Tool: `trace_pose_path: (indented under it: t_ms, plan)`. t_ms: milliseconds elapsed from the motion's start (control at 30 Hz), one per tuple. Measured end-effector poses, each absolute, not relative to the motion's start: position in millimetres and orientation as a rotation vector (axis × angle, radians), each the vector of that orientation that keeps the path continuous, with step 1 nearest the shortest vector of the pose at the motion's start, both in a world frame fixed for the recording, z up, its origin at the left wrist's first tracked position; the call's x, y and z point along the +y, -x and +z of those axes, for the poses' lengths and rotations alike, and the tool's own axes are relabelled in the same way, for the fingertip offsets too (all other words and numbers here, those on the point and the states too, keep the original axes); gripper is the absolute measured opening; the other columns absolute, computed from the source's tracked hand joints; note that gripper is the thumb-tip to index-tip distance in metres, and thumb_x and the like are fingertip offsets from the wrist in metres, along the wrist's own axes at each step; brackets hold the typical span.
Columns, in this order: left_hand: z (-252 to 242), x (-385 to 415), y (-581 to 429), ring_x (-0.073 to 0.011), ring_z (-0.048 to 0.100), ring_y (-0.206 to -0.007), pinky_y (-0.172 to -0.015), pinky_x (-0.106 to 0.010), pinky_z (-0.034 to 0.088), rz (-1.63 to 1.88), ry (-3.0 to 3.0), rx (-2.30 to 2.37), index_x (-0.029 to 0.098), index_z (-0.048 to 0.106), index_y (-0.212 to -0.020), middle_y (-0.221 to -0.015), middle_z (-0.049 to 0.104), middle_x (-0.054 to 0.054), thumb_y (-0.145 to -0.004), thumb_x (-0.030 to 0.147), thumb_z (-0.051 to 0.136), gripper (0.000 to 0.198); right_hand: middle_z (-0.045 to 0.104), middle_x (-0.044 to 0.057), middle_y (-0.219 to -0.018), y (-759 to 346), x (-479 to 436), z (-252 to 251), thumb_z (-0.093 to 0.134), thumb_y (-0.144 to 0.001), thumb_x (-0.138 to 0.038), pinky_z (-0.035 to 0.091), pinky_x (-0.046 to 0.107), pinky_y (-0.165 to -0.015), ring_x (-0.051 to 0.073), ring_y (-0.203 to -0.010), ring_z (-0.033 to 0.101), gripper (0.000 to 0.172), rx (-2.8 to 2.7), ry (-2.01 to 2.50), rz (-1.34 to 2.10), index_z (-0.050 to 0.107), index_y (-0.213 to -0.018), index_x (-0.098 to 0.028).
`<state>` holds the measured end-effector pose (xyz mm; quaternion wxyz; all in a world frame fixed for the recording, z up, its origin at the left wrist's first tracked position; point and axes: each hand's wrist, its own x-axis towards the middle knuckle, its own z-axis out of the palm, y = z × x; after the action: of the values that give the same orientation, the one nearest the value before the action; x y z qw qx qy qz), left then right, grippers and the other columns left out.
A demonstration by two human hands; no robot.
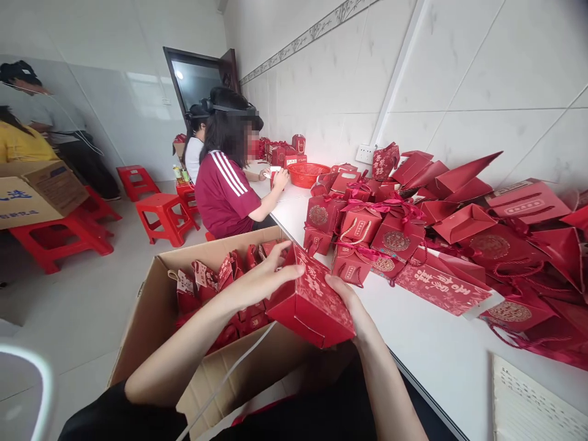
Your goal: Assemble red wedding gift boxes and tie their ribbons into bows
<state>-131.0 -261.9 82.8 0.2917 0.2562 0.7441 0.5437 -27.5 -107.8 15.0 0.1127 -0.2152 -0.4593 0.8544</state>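
A red gift box [316, 306] with pale printed characters is held tilted between my two hands, above the table's edge. My left hand [275, 269] grips its far left side, thumb lying on the printed face. On its right side my right hand [351, 300] is closed round the edge, with the thumb near the top and the other fingers hidden behind. Just left of it stands a large open cardboard carton [156, 312] with several red gift boxes [229, 269] inside.
Many red boxes with ribbons [395, 239] are heaped along the white table [413, 343] by the wall. A notebook [533, 398] lies at the near right. Beyond, a co-worker [229, 190] sits near a red basket [309, 176]. Red stools [165, 214] stand on the floor.
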Motion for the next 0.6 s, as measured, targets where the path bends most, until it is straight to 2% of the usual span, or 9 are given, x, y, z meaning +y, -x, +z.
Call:
trace_pose_path:
  t_ms: [67, 133, 233, 333, 433, 533, 600]
  plan:
    - [78.5, -257.4, 135.7, -0.0230, 0.065, -0.089, -0.067, -0.027, 0.051, 1.465, -0.487, 1.854, 0.028, 0.036, -0.138, -0.114, 0.063, -0.007, -0.074, 0.042, 0.064, 0.071, 0.072, 0.002, -0.078, 32.6, -107.5, 14.7, 0.067, -0.072, -0.039, 0.052, 0.025, -0.064, 0.017, -0.068, 0.067, 0.025, -1.304, 0.709, 2.559, 0.063, -0.084, -0.018]
    - [73.3, -255.5, 140.3, -0.0199, 0.067, -0.073, -0.059, -0.026, 0.052, 1.503, -0.316, 1.689, 0.025, 0.041, -0.132, -0.098, 0.067, -0.004, -0.074, 0.038, 0.062, 0.063, 0.071, 0.001, -0.072, 34.9, -105.8, 13.2, 0.061, -0.076, -0.043, 0.052, 0.025, -0.058, 0.017, -0.064, 0.067, 0.026, -1.294, 0.760, 2.561, 0.063, -0.084, -0.019]
    - [63.9, -257.9, 148.7, -0.0150, 0.062, -0.055, -0.051, -0.023, 0.051, 1.586, -0.178, 1.420, 0.017, 0.056, -0.102, -0.072, 0.064, 0.000, -0.073, 0.033, 0.059, 0.034, 0.069, 0.003, -0.070, 31.7, -101.1, 11.7, 0.050, -0.080, -0.058, 0.051, 0.030, -0.047, 0.019, -0.052, 0.064, 0.043, -1.422, 0.763, 2.565, 0.059, -0.097, -0.020]
    - [55.8, -264.2, 156.7, -0.0126, 0.058, -0.047, -0.046, -0.021, 0.050, 1.675, -0.084, 1.220, 0.016, 0.053, -0.074, -0.057, 0.057, 0.002, -0.073, 0.028, 0.055, 0.013, 0.067, 0.003, -0.075, 22.4, -92.9, 6.7, 0.044, -0.080, -0.064, 0.051, 0.033, -0.043, 0.018, -0.042, 0.058, 0.057, -1.599, 0.742, 2.414, 0.045, -0.118, -0.022]
    - [51.5, -271.9, 161.4, -0.0135, 0.059, -0.045, -0.046, -0.022, 0.052, 1.738, -0.013, 1.178, 0.016, 0.049, -0.067, -0.054, 0.057, 0.000, -0.076, 0.029, 0.050, 0.016, 0.064, 0.005, -0.085, 9.5, -77.3, -11.1, 0.052, -0.077, -0.061, 0.055, 0.037, -0.056, 0.020, -0.058, 0.063, 0.065, -1.752, 0.867, 1.798, 0.038, -0.126, -0.022]
    - [51.0, -278.5, 162.4, -0.0136, 0.058, -0.043, -0.044, -0.022, 0.052, 1.775, 0.013, 1.196, 0.016, 0.048, -0.067, -0.053, 0.057, -0.001, -0.081, 0.029, 0.044, 0.019, 0.063, 0.014, -0.096, -4.4, -55.1, -42.9, 0.045, -0.077, -0.055, 0.051, 0.048, -0.078, 0.029, -0.080, 0.064, 0.050, -1.986, 0.996, 0.999, 0.055, -0.106, -0.016]
    - [51.9, -281.0, 162.0, -0.0130, 0.057, -0.041, -0.042, -0.021, 0.051, 1.788, 0.007, 1.201, 0.016, 0.048, -0.068, -0.052, 0.056, -0.001, -0.081, 0.028, 0.043, 0.019, 0.060, 0.022, -0.101, -12.7, -41.5, -67.1, 0.039, -0.077, -0.051, 0.046, 0.053, -0.086, 0.038, -0.099, 0.057, 0.050, -2.078, 1.000, 0.628, 0.060, -0.098, -0.011]
